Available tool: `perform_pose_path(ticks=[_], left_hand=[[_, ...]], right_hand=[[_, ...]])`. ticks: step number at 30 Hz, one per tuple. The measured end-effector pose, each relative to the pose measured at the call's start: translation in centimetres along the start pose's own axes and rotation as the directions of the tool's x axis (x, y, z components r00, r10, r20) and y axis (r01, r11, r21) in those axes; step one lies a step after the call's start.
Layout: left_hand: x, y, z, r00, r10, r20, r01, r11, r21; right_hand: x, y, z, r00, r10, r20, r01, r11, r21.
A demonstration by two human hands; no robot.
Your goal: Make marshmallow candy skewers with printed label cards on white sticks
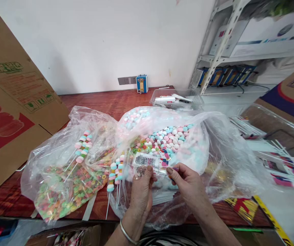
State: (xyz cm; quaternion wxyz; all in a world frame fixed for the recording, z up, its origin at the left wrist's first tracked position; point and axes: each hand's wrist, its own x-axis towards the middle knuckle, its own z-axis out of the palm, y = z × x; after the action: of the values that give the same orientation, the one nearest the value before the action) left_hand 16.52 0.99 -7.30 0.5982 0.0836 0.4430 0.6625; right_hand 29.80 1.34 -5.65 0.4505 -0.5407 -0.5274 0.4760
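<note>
Between my two hands is a clear printed plastic wrapper [147, 160], held over a big open bag of candy. My left hand [142, 186], with a bangle at the wrist, pinches its left part. At its right end the thumb and fingers of my right hand [187, 182] are closed on it. Pink, white and blue marshmallows [172, 136] fill the bag below, with gummy rings [138, 145] beside them. Left of my left hand lie several candy skewers [116, 172] on white sticks. More skewers [83, 146] rest on a clear bag of gummy rings [67, 191].
A cardboard box [13, 102] stands at the left. Behind the bags are a clear plastic tray [176, 99] and a small blue device [142, 84]. Printed wrappers and white sticks [282, 164] lie at the right, near a white metal shelf [221, 58]. An open box [67, 235] sits below the table edge.
</note>
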Motion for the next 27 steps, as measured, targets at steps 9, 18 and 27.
perform_pose_path(ticks=[9,18,27], left_hand=[[0.3,0.8,-0.7,0.965,-0.211,0.157,0.246,0.934,-0.259],[1.0,1.8,-1.3,0.949,-0.21,0.233,0.29,0.872,-0.395],[0.1,1.7,-1.0,0.98,-0.039,0.193,0.104,0.934,-0.341]], right_hand=[[-0.5,-2.2,0.1,0.985,-0.172,0.02,0.173,0.966,-0.192],[-2.2,-2.8,1.4,0.793,-0.608,-0.028,0.587,0.776,-0.23],[-1.7,-2.0,2.1,0.924,-0.374,0.076,0.381,0.915,-0.135]])
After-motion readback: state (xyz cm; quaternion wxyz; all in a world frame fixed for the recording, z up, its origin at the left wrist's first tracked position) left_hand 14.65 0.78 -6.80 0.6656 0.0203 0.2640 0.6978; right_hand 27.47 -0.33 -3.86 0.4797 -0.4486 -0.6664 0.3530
